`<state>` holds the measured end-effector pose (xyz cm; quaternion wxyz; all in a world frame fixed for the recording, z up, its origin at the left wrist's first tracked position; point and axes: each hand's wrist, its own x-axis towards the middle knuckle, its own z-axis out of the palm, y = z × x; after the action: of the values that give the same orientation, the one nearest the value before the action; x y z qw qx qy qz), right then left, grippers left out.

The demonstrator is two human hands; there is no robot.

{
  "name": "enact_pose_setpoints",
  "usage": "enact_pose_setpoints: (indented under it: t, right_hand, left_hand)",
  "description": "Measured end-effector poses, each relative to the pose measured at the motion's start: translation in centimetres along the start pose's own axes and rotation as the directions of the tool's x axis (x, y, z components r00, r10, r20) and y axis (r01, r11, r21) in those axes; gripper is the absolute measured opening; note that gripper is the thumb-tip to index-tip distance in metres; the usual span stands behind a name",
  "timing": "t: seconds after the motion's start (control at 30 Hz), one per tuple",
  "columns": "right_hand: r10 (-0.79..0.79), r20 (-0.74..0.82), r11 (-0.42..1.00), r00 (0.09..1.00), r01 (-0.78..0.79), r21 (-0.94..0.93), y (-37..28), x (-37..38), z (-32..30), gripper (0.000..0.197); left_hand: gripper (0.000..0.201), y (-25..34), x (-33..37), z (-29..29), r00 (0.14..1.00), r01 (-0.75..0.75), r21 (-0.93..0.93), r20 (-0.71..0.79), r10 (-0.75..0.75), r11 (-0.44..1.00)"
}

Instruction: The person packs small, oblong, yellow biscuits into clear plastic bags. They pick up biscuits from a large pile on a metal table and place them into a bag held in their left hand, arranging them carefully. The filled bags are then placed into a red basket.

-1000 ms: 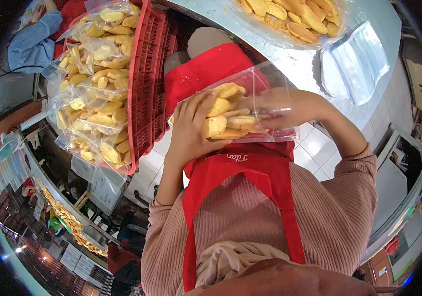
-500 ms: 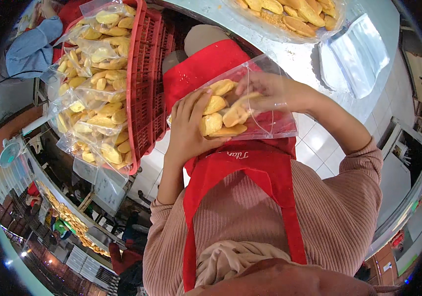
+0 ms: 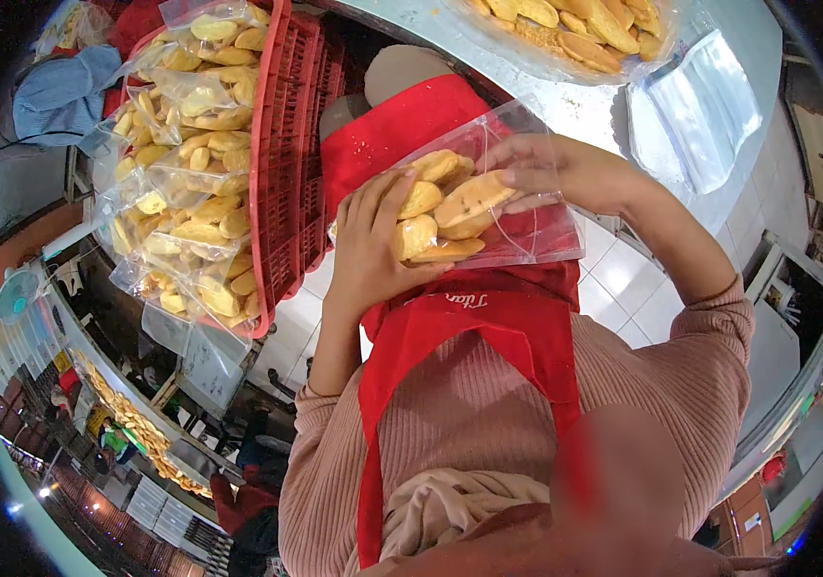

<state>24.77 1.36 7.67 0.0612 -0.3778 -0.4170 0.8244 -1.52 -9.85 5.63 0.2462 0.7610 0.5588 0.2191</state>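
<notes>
My left hand (image 3: 369, 231) wraps round the closed end of a clear plastic bag (image 3: 551, 231) over my lap. Several yellow-brown, oval baked pieces (image 3: 419, 199) lie in the bag beside my palm. At the bag's wide mouth, my right hand (image 3: 536, 173) reaches in with fingers stretched and apart. Its fingertips touch or nearly touch the end of a longer flat piece (image 3: 474, 198) lying on top of the others. The plastic partly veils these fingers.
A red plastic crate (image 3: 272, 173) at the left is heaped with filled clear bags (image 3: 204, 154). On the metal table (image 3: 584, 120) ahead stand a large clear bag of loose baked pieces (image 3: 589, 29) and a stack of flat clear bags (image 3: 700, 115). White floor tiles (image 3: 613, 279) show at the right.
My right hand has drawn back slightly toward the bag's mouth, its fingers spreading. The long piece now lies on top of the others, turned slightly. My left hand keeps its hold.
</notes>
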Motion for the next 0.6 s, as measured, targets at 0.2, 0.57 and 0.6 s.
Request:
enact_pose_setpoints:
  t: [0.2, 0.57, 0.6]
  right_hand:
    - [0.090, 0.034, 0.993, 0.995, -0.087, -0.082, -0.8, 0.1, -0.1, 0.035]
    - [-0.260, 0.232, 0.505, 0.937, 0.336, -0.795, -0.9, 3.3, 2.0, 0.042]
    - [-0.324, 0.284, 0.422, 0.903, 0.406, -0.811, -1.2, 2.9, 1.9, 0.041]
  left_hand:
    - [0.105, 0.2, 0.2, 0.2, 1.000, -0.003, 0.018, 0.012, 0.003, 1.000]
    - [0.106, -0.2, 0.2, -0.1, 1.000, -0.004, -0.008, -0.013, 0.003, 1.000]
    - [0.107, -0.4, 0.0, -0.2, 1.000, 0.002, -0.030, -0.022, -0.003, 1.000]
